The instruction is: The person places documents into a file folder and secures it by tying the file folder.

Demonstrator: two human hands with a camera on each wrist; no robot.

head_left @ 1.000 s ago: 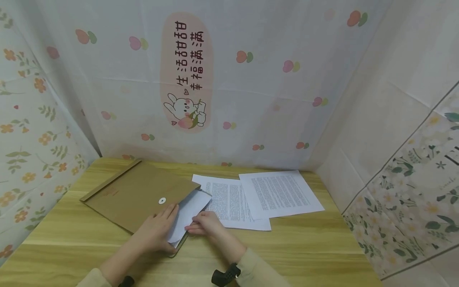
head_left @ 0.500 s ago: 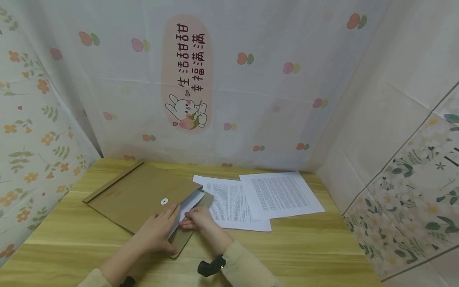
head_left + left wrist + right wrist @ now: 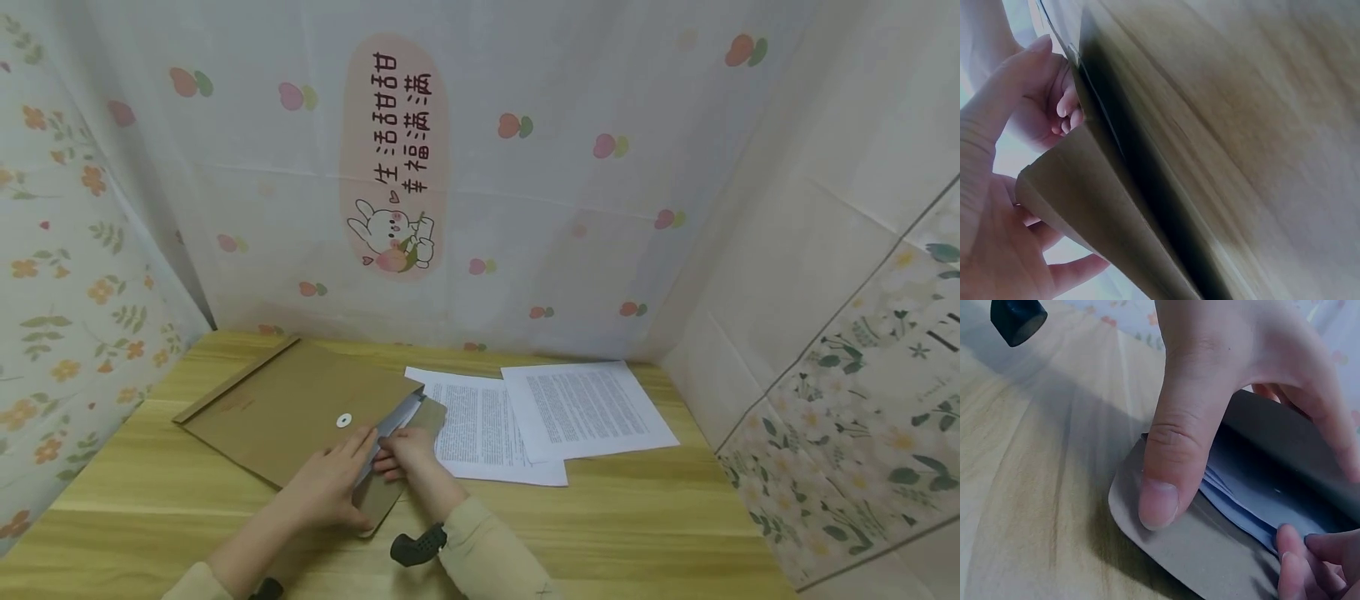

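Note:
A brown paper document envelope [image 3: 285, 408] with a white button lies slanted at the table's left, its flap [image 3: 386, 500] folded out toward the right. White papers [image 3: 401, 417] sit mostly inside, with only a narrow strip showing at the mouth. My left hand [image 3: 326, 483] spans the mouth: the thumb presses on the flap, and the other fingers rest on the front panel, as the right wrist view [image 3: 1210, 394] also shows. My right hand [image 3: 412, 458] has its fingers curled at the papers' outer edge, pinching it at the mouth.
Two overlapping groups of printed sheets lie right of the envelope: a nearer left one [image 3: 472, 425] and a right one [image 3: 588, 408] on top. The wooden table [image 3: 637, 517] meets patterned cloth walls [image 3: 570, 208] at the back and sides.
The papers have slid left, deeper into the envelope, baring more of the flap. My right hand has moved left along with them; my left hand has stayed nearly in place.

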